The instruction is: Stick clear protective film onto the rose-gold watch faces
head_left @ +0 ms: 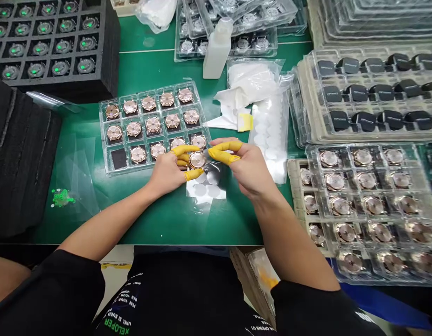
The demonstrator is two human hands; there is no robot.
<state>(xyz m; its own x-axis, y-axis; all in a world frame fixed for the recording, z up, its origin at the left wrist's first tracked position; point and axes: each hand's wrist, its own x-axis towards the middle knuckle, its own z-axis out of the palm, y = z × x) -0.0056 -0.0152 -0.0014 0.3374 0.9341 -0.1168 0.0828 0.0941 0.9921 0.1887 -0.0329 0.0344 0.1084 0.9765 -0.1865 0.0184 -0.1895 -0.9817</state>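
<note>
Two hands are brought near each other over the green table [156, 226], yellow covers [221, 151] being worn on several fingers. By the left hand [168, 171], one rose-gold watch [197, 160] is gripped at its rim between thumb and fingers, its round face turned upward. The thumb and forefinger of the right hand [250, 165] are held close together just beside it; whether anything is pinched there cannot be told. Both forearms are angled inward from the lower corners. Beneath the watch, a sheet of round discs [206, 190] is laid. Green surface is left showing between the forearms, down to the table's front edge. The far side is bordered by the clear watch tray [107, 161], the left by black foam blocks [18, 154], the right by stacked trays [370, 136]. On the black shirt [181, 289], "YOUR" can be read in white and "XELOPER" in green; the black pieces' [366, 122] pale markings cannot be read.
</note>
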